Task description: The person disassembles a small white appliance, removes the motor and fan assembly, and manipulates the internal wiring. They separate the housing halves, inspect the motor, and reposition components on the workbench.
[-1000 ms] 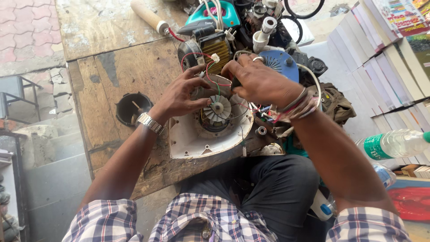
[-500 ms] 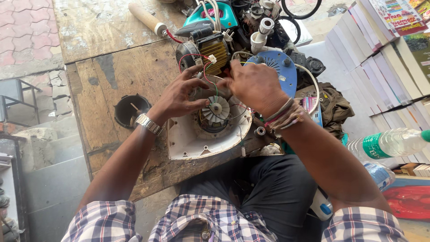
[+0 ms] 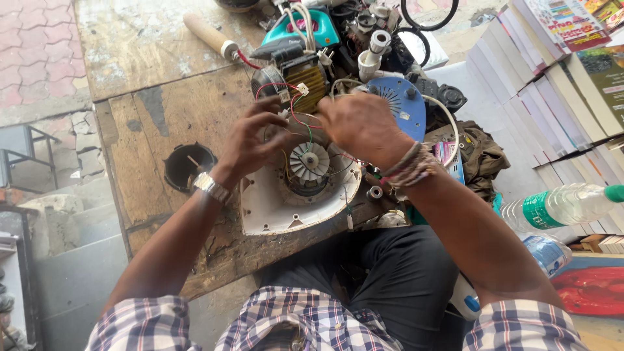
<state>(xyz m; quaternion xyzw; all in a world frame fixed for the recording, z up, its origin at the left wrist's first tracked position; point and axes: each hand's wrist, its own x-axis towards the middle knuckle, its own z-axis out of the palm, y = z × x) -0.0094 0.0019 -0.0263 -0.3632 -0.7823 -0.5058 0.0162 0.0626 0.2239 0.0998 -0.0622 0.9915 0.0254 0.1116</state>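
The white motor housing (image 3: 296, 195) sits at the counter (image 3: 156, 123) edge, thin wires (image 3: 300, 120) rising from it — both hands pinch them. The left hand (image 3: 250, 140) and right hand (image 3: 361, 123) have lifted higher above the fan — off the housing.

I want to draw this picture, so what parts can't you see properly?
All in the head view:
- Right hand: its fingertips are hidden behind its own back, so its grip on the thin wires cannot be told.
- Left hand: the palm side faces away.
- White motor housing: its top part is covered by both hands.
- Black rubber ring: cut off by the top edge.
- Plastic bottle: its cap end leaves the right edge.
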